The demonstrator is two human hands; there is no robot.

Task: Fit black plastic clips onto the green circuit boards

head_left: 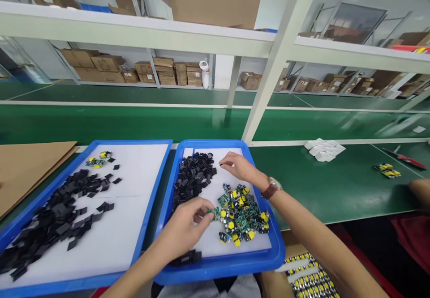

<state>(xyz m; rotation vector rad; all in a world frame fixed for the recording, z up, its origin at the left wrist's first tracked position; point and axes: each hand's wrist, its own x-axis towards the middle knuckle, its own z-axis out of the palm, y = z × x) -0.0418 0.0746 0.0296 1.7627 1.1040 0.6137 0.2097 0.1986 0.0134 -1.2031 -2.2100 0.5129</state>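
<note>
My left hand (188, 224) pinches a small green circuit board (213, 213) at the edge of a heap of green boards with yellow parts (242, 215), inside the right blue tray (262, 262). My right hand (237, 166), with a watch on its wrist, reaches to the pile of small black square pieces (195, 175) at the tray's far end. Its fingers are curled at the pile's right edge; whether they hold a piece is hidden.
A second blue tray (152, 199) on the left holds many black pieces (57, 217) and a few boards (97, 159). Cardboard sheet (27, 168) lies far left. White pads (324, 149), loose boards (386, 170), another person's arm (419, 190) are on the right. A box of boards (309, 280) sits below.
</note>
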